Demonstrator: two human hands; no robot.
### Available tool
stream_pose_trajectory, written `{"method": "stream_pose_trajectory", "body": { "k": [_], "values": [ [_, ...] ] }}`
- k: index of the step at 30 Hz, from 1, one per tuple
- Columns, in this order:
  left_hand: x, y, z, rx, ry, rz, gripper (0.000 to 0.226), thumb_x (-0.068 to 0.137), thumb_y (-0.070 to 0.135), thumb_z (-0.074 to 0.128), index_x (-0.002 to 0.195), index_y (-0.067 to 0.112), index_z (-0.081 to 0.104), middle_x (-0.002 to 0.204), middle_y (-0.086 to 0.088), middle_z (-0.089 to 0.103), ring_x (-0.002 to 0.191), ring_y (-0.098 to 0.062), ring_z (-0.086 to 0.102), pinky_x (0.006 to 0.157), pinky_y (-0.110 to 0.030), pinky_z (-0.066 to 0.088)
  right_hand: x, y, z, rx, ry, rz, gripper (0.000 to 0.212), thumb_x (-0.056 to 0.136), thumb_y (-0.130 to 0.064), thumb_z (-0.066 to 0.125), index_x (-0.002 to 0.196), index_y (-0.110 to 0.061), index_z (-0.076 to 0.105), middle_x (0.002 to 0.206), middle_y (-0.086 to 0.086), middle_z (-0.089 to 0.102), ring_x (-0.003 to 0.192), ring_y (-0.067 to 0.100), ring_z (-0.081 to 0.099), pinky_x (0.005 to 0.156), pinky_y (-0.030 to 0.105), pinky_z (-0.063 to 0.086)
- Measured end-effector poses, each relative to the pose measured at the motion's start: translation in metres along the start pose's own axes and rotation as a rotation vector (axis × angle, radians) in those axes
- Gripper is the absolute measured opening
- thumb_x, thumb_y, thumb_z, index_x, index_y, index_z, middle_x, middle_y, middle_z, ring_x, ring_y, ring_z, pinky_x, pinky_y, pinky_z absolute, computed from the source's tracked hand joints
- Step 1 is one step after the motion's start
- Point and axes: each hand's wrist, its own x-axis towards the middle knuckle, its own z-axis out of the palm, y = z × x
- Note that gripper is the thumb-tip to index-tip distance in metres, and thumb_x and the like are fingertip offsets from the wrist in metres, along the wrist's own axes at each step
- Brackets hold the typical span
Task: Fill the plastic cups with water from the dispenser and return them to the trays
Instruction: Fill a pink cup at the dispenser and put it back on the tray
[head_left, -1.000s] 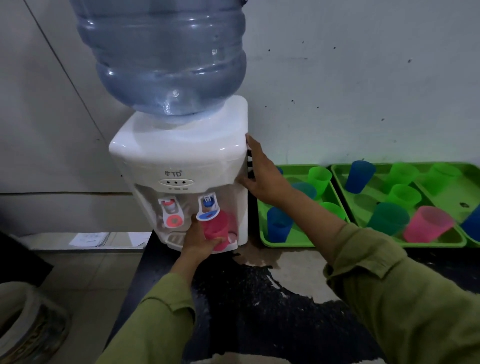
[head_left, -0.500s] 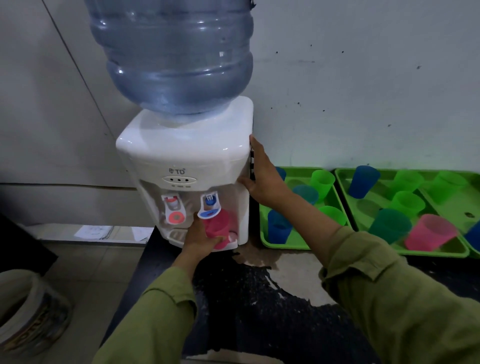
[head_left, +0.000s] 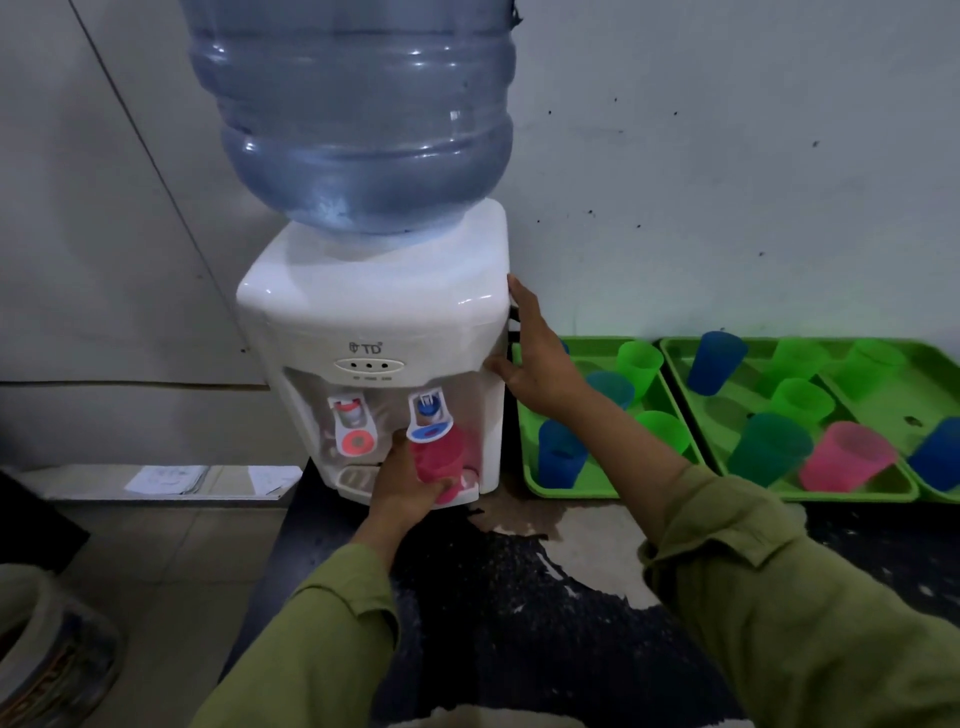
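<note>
1. One translucent pink plastic cup (head_left: 441, 462), gripped by our curled left hand (head_left: 410, 488), sits under the blue tap lever (head_left: 428, 418) just above that hand.
2. Our flat right hand (head_left: 535, 358) steadies the white plastic dispenser (head_left: 374, 312).
3. We should stop below the brim.

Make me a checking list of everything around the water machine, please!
Surface: black counter, worn to a pale patch in front of the dispenser.
Job's things: white dispenser with a big water bottle on top; pink cup under the blue tap; green trays to the right, holding coloured cups.
Clutter: papers lying low at the left, beside the wall.
Hands: left hand holds the pink cup; right hand rests flat on the dispenser's right side.
Cables: nothing seen.
Surroundings: grey speckled wall, tiled floor, a tub at bottom left.
</note>
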Motion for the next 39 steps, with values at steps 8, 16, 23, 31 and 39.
{"method": "stream_pose_trajectory", "body": {
  "k": [8, 16, 23, 31, 39],
  "values": [
    [0.004, 0.000, -0.001, 0.032, -0.055, -0.016, 0.081, 0.059, 0.024, 0.084, 0.128, 0.010, 0.043, 0.127, -0.010, 0.055, 0.114, -0.026, 0.054, 0.086, -0.019, 0.034, -0.006, 0.005, 0.012, 0.086, 0.096, 0.031, 0.087, 0.083, -0.004, 0.063, 0.150, -0.017, 0.009, 0.149, 0.003, 0.036, 0.132, 0.019, 0.039, 0.098, 0.014, 0.033],
    [0.006, 0.003, -0.001, 0.096, -0.079, -0.045, 0.088, 0.058, 0.029, 0.083, 0.132, 0.010, 0.039, 0.128, -0.010, 0.054, 0.115, -0.026, 0.054, 0.090, -0.024, 0.037, -0.024, 0.007, 0.031, 0.089, 0.223, 0.114, 0.064, 0.085, -0.019, 0.067, 0.139, -0.013, 0.034, 0.131, 0.006, 0.055, 0.118, 0.020, 0.052, 0.088, 0.017, 0.039],
    [0.001, 0.007, -0.004, 0.136, -0.077, -0.055, 0.098, 0.054, 0.035, 0.085, 0.133, 0.011, 0.033, 0.131, -0.010, 0.052, 0.116, -0.026, 0.053, 0.086, -0.021, 0.034, -0.042, 0.003, 0.055, -0.015, 0.364, 0.177, 0.035, 0.085, -0.028, 0.067, 0.107, -0.006, 0.050, 0.101, 0.009, 0.053, 0.087, 0.016, 0.048, 0.070, 0.016, 0.033],
    [-0.008, 0.016, -0.014, 0.065, -0.073, -0.015, 0.087, 0.059, 0.027, 0.085, 0.129, 0.007, 0.038, 0.130, -0.011, 0.052, 0.118, -0.026, 0.052, 0.095, -0.027, 0.039, -0.040, -0.009, 0.067, -0.093, 0.080, 0.263, 0.037, 0.092, -0.045, 0.050, 0.075, -0.012, 0.055, 0.067, 0.002, 0.058, 0.062, 0.020, 0.055, 0.052, 0.027, 0.034],
    [-0.015, 0.028, -0.023, -0.010, -0.072, -0.003, 0.072, 0.066, 0.015, 0.081, 0.125, 0.001, 0.042, 0.126, -0.018, 0.056, 0.114, -0.031, 0.055, 0.095, -0.037, 0.045, -0.024, -0.013, 0.066, -0.055, -0.177, 0.461, 0.041, 0.087, -0.042, 0.058, 0.062, -0.009, 0.060, 0.063, 0.005, 0.064, 0.053, 0.011, 0.053, 0.050, 0.024, 0.039]
  ]
}}
